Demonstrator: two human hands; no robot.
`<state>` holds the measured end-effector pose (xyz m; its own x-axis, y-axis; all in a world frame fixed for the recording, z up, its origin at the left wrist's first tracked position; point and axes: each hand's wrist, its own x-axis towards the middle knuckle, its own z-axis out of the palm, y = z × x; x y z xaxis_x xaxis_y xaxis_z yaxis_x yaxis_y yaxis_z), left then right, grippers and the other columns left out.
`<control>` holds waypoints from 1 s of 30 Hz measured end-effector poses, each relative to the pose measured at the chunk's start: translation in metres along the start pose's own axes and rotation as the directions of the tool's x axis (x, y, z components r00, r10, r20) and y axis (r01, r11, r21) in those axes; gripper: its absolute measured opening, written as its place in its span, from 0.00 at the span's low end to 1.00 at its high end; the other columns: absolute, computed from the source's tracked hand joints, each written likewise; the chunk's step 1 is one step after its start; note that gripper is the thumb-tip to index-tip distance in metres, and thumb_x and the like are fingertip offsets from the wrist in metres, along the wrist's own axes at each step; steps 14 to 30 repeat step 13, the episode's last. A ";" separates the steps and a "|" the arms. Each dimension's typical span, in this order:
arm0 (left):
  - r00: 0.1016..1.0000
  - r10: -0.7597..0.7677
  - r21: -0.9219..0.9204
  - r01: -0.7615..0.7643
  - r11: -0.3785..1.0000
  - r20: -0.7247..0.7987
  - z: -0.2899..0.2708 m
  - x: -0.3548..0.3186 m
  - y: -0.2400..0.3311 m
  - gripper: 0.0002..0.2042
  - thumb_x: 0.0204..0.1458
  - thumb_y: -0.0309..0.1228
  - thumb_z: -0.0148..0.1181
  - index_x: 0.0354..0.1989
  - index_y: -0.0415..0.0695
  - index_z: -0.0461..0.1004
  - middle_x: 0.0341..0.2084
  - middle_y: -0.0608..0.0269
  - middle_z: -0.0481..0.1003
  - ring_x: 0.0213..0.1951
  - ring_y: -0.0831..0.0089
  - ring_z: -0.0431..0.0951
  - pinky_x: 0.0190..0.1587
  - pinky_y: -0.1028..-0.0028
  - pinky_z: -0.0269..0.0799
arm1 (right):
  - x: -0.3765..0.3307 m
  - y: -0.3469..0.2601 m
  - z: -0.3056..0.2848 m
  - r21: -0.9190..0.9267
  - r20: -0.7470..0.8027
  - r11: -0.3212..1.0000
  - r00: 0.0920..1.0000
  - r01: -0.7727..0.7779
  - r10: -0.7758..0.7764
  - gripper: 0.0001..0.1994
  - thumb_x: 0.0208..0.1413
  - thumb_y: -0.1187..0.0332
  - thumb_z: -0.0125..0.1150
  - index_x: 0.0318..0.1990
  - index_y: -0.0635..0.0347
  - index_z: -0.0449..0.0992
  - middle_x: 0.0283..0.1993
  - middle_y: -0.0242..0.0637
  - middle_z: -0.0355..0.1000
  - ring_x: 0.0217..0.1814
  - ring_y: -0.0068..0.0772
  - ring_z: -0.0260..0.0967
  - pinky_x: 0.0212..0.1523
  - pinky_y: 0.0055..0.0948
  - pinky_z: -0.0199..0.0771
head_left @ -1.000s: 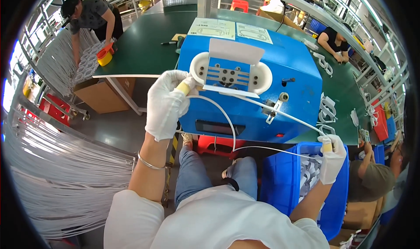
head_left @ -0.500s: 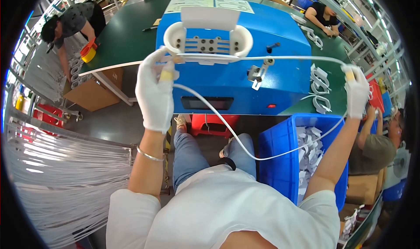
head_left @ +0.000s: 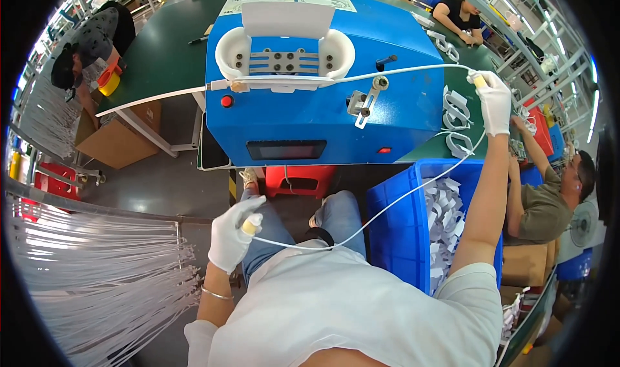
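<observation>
A thin white cable (head_left: pixel 387 209) sags in a long curve from my left hand (head_left: pixel 231 236) across my lap and up to my right side. My left hand, in a white glove with a yellow thumb covering, is low by my left thigh and closed on the cable, index finger stretched out. My right hand (head_left: pixel 495 102), gloved likewise, is raised at the right and pinches the cable where it runs taut to the white winding holder (head_left: pixel 337 56). That holder sits on a blue machine (head_left: pixel 310 118). A connector end (head_left: pixel 220 85) pokes out at its left.
A blue bin (head_left: pixel 400 231) of white paper pieces stands at my right. Bundles of white cables (head_left: pixel 103 264) hang on a rack at my left. Coiled cables (head_left: pixel 456 111) lie on the green table (head_left: pixel 161 57). Co-workers sit or bend at far left, far right and right.
My left hand has dropped from the holder's left side down to my thigh, drawing the cable's loop with it. My right hand stays raised with the cable. The view has shifted slightly.
</observation>
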<state>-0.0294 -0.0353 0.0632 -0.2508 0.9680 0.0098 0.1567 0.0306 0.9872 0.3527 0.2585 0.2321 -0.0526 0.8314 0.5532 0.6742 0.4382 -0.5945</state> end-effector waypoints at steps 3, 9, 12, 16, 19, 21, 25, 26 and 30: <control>1.000 0.013 0.047 -0.014 0.999 0.023 0.006 -0.002 0.000 0.17 0.56 0.38 0.58 0.46 0.36 0.75 0.27 0.66 0.74 0.25 0.84 0.71 0.30 0.81 0.68 | -0.010 0.002 -0.012 -0.002 -0.001 1.000 1.000 -0.022 0.022 0.10 0.58 0.64 0.55 0.36 0.61 0.79 0.31 0.23 0.72 0.26 0.11 0.56 0.27 0.14 0.55; 0.988 0.075 0.041 -0.081 0.996 0.137 0.023 0.010 0.003 0.15 0.56 0.37 0.57 0.46 0.40 0.76 0.26 0.66 0.74 0.24 0.83 0.71 0.29 0.81 0.69 | -0.029 0.011 -0.032 0.020 0.014 1.000 1.000 -0.009 0.009 0.07 0.60 0.68 0.52 0.39 0.59 0.77 0.30 0.20 0.69 0.24 0.07 0.53 0.22 0.11 0.51; 0.971 0.090 0.049 -0.103 0.993 0.221 0.032 0.014 0.008 0.15 0.56 0.38 0.57 0.46 0.43 0.76 0.28 0.64 0.76 0.24 0.81 0.73 0.30 0.80 0.69 | -0.036 0.025 -0.047 0.149 0.050 0.980 0.991 -0.132 0.125 0.06 0.56 0.70 0.56 0.36 0.58 0.79 0.30 0.22 0.72 0.21 0.05 0.51 0.19 0.10 0.48; 0.965 0.099 0.046 -0.113 0.993 0.244 0.035 0.017 0.006 0.15 0.56 0.39 0.57 0.46 0.45 0.77 0.30 0.64 0.77 0.24 0.80 0.74 0.30 0.80 0.69 | -0.040 0.014 -0.049 0.113 0.067 0.955 0.961 -0.273 0.267 0.06 0.56 0.73 0.55 0.38 0.57 0.78 0.30 0.23 0.73 0.20 0.06 0.54 0.18 0.10 0.50; 0.965 0.099 0.046 -0.113 0.993 0.244 0.035 0.017 0.006 0.15 0.56 0.39 0.57 0.46 0.45 0.77 0.30 0.64 0.77 0.24 0.80 0.74 0.30 0.80 0.69 | -0.040 0.014 -0.049 0.113 0.067 0.955 0.961 -0.273 0.267 0.06 0.56 0.73 0.55 0.38 0.57 0.78 0.30 0.23 0.73 0.20 0.06 0.54 0.18 0.10 0.50; 0.965 0.099 0.046 -0.113 0.993 0.244 0.035 0.017 0.006 0.15 0.56 0.39 0.57 0.46 0.45 0.77 0.30 0.64 0.77 0.24 0.80 0.74 0.30 0.80 0.69 | -0.040 0.014 -0.049 0.113 0.067 0.955 0.961 -0.273 0.267 0.06 0.56 0.73 0.55 0.38 0.57 0.78 0.30 0.23 0.73 0.20 0.06 0.54 0.18 0.10 0.50; 0.965 0.099 0.046 -0.113 0.993 0.244 0.035 0.017 0.006 0.15 0.56 0.39 0.57 0.46 0.45 0.77 0.30 0.64 0.77 0.24 0.80 0.74 0.30 0.80 0.69 | -0.040 0.014 -0.049 0.113 0.067 0.955 0.961 -0.273 0.267 0.06 0.56 0.73 0.55 0.38 0.57 0.78 0.30 0.23 0.73 0.20 0.06 0.54 0.18 0.10 0.50; 0.965 0.099 0.046 -0.113 0.993 0.244 0.035 0.017 0.006 0.15 0.56 0.39 0.57 0.46 0.45 0.77 0.30 0.64 0.77 0.24 0.80 0.74 0.30 0.80 0.69 | -0.040 0.014 -0.049 0.113 0.067 0.955 0.961 -0.273 0.267 0.06 0.56 0.73 0.55 0.38 0.57 0.78 0.30 0.23 0.73 0.20 0.06 0.54 0.18 0.10 0.50; 0.965 0.099 0.046 -0.113 0.993 0.244 0.035 0.017 0.006 0.15 0.56 0.39 0.57 0.46 0.45 0.77 0.30 0.64 0.77 0.24 0.80 0.74 0.30 0.80 0.69 | -0.040 0.014 -0.049 0.113 0.067 0.955 0.961 -0.273 0.267 0.06 0.56 0.73 0.55 0.38 0.57 0.78 0.30 0.23 0.73 0.20 0.06 0.54 0.18 0.10 0.50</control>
